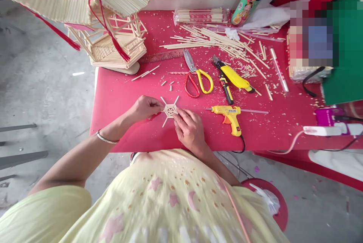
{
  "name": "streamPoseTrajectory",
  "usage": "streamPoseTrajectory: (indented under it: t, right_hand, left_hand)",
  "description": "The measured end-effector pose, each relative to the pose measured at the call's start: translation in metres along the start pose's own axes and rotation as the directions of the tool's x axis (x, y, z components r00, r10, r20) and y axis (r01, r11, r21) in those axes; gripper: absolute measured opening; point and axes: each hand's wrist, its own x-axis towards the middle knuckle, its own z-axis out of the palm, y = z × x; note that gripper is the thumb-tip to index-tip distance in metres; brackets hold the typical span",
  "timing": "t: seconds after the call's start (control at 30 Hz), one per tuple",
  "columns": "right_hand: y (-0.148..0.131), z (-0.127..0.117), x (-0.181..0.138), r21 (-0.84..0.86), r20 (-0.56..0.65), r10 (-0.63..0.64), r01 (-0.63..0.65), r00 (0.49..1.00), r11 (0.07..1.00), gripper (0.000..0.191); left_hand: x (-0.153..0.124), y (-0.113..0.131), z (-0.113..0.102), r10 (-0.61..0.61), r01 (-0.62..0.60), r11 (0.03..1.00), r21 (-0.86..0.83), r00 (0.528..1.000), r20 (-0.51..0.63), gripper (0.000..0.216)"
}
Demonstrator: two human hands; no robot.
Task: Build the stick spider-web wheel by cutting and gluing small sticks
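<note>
A small web-shaped piece of thin wooden sticks (170, 110) lies on the red table (119, 92) near its front edge. My left hand (145, 107) pinches the piece at its left side, fingers curled. My right hand (189, 129) presses on the piece's right lower side with its fingertips together. A metal bangle (105, 138) sits on my left wrist.
A yellow glue gun (229, 115) lies right of my hands, its cord running off the front edge. Scissors (196, 77), a yellow utility knife (233, 78), loose sticks (218, 41) and shavings lie behind. A tall stick-built model (107, 27) stands at the back left.
</note>
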Motion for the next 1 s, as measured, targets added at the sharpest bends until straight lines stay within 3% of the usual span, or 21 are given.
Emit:
streamPoseTrajectory:
  t: [0.4, 0.53, 0.7, 0.8, 1.0]
  right_hand:
    - [-0.002, 0.000, 0.001, 0.016, -0.025, -0.010, 0.010, 1.000, 1.000, 0.042]
    - [-0.004, -0.002, 0.001, 0.012, -0.101, 0.002, -0.001, 0.995, 1.000, 0.041]
    - [-0.007, -0.005, -0.013, 0.027, -0.204, 0.094, -0.091, 0.974, 0.996, 0.027]
    - [-0.010, -0.003, -0.022, 0.019, -0.200, 0.119, -0.118, 0.972, 0.993, 0.017]
    - [-0.024, 0.001, -0.020, 0.092, -0.107, -0.036, 0.046, 0.994, 0.995, 0.019]
  left_hand:
    - [0.003, -0.009, 0.001, 0.019, -0.019, 1.000, 0.002, 1.000, -0.014, 0.023]
    - [0.001, -0.013, -0.001, 0.046, -0.046, 0.999, -0.010, 0.998, -0.045, 0.028]
    - [-0.012, -0.029, -0.007, 0.171, -0.145, 0.979, 0.142, 0.965, -0.197, 0.034]
    - [-0.019, -0.038, -0.010, 0.253, -0.197, 0.945, 0.263, 0.947, -0.199, 0.032]
    - [-0.010, -0.049, -0.010, 0.436, -0.326, 0.846, 0.422, 0.878, -0.198, 0.028]
